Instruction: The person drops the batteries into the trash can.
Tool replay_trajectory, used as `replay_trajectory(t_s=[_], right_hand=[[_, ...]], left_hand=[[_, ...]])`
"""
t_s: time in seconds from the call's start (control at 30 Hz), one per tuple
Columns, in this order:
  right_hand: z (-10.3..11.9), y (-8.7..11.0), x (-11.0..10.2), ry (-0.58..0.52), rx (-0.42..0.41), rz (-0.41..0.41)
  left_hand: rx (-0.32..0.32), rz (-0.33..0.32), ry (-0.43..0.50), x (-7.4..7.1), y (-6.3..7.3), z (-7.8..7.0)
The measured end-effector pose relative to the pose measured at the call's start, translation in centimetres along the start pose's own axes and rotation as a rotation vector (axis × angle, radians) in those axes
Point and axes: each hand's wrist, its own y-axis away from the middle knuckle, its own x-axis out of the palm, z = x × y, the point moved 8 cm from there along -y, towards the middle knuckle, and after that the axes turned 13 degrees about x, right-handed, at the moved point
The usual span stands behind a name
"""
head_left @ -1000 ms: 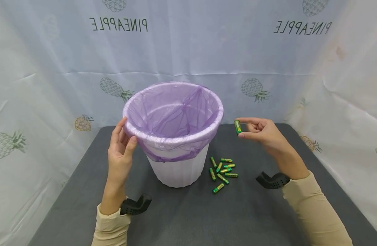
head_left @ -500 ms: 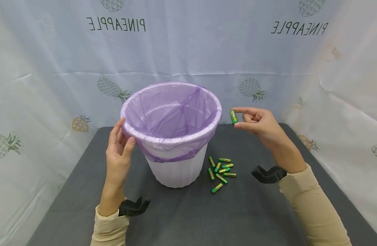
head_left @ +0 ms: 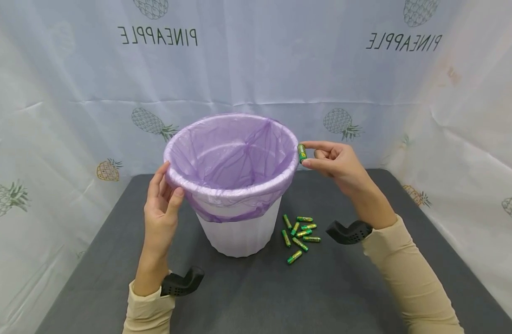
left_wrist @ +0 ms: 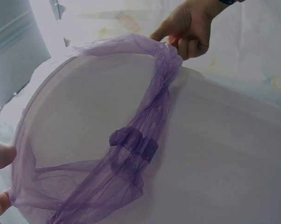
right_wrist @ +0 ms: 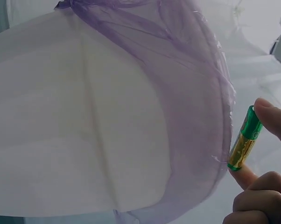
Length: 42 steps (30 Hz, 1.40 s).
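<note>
A white trash bin [head_left: 239,236] lined with a translucent purple bag [head_left: 235,153] stands upright on the dark table. My left hand [head_left: 160,211] rests against the left outside of its rim, thumb and fingers spread and touching the bag's folded edge. My right hand [head_left: 343,167] pinches a green and gold battery [head_left: 302,153] by its ends between thumb and index finger, other fingers curled in. The battery is upright, slightly tilted, right beside the bin's right rim; in the right wrist view the battery [right_wrist: 245,139] appears just outside the bag's edge. The bin's bottom is hidden.
Several similar batteries [head_left: 303,233] lie loosely grouped on the dark table [head_left: 247,301], to the right of the bin's base. A pineapple-printed curtain [head_left: 256,60] hangs behind and on both sides. Each wrist carries a black camera mount [head_left: 349,232].
My right hand has moved left and upward with the pinched battery, from well right of the bin to beside its rim. The left hand stays on the rim; the batteries on the table lie unmoved.
</note>
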Motion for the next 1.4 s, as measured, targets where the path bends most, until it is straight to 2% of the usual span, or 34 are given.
replay_trajectory(t_s=[0.4, 0.73, 1.1, 1.4], right_hand=[[-1.0, -1.2, 1.2, -0.065, 0.055, -0.043], [-1.5, -1.1, 1.2, -0.066, 0.057, -0.027], [-2.5, 0.0, 0.0, -0.102, 0.002, -0.096], [-5.3, 1.2, -1.5, -0.074, 0.02, -0.171]], left_hand=[[-0.004, 0.004, -0.001, 0.0, 0.0, 0.0], [-0.027, -0.01, -0.014, -0.1, 0.0, 0.2], [-0.069, -0.032, -0.053, -0.3, 0.1, 0.5], [-0.08, -0.036, -0.057, -0.3, 0.0, 0.5]])
